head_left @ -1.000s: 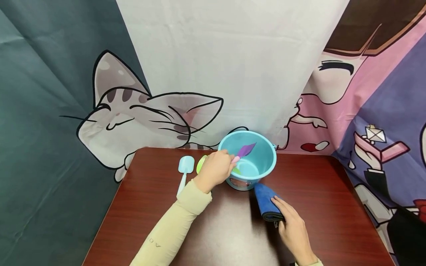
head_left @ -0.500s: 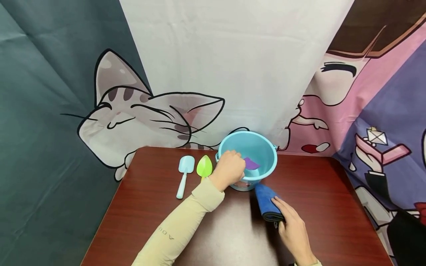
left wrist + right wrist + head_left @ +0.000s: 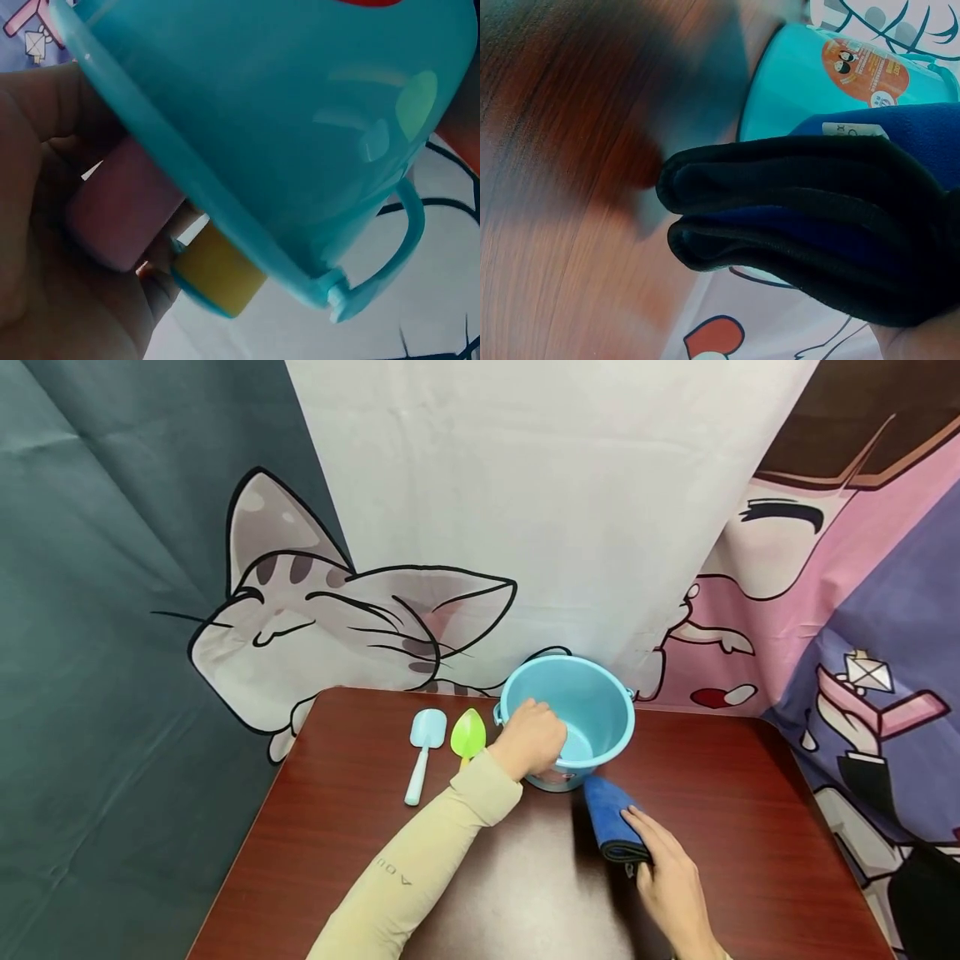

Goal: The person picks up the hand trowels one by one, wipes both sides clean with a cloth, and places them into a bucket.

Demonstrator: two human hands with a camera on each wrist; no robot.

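Observation:
A light blue bucket [image 3: 600, 714] stands at the back of the table. My left hand [image 3: 531, 739] is over its near left rim, fingers curled around the pink handle [image 3: 124, 206] of a toy shovel. The shovel's purple blade is hidden now. A yellow handle [image 3: 219, 271] with a teal end shows beside the hand, under the bucket's rim. My right hand [image 3: 675, 881] grips a folded blue cloth [image 3: 613, 814] in front of the bucket. The cloth's black-edged folds [image 3: 787, 217] fill much of the right wrist view.
A light blue toy shovel [image 3: 427, 731] and a green shovel [image 3: 468, 735] with a yellow handle lie left of the bucket on the brown table [image 3: 337, 793]. A printed curtain [image 3: 585, 510] hangs close behind the bucket.
My left hand has moved right and down over the bucket, carrying the purple shovel inside, where its blade went out of sight. My right hand and the cloth have stayed in place.

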